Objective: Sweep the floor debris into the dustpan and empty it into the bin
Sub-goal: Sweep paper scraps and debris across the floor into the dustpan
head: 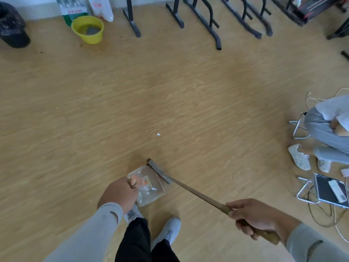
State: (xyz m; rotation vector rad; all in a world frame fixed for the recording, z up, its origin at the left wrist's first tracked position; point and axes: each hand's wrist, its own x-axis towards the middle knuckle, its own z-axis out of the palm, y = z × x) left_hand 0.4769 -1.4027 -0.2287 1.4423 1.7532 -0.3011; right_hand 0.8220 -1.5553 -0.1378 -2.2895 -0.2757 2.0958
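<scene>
Two hands work: the left hand (119, 193) grips the dustpan (149, 188), the right hand (253, 218) clamps the broom (198, 193). One white scrap (158, 134) lies ahead beyond the broom head, nearer the broom's side; bin (12, 25) stands far left.

You see a tan wood-grain floor (170, 91), a yellow basin (87, 30), a clear dustpan (149, 197) holding orange and white debris (140, 181), and a brown broom handle (198, 194)

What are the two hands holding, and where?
Right hand grips the broom by its wooden handle's upper end; left hand holds the clear dustpan at its near edge.
</scene>
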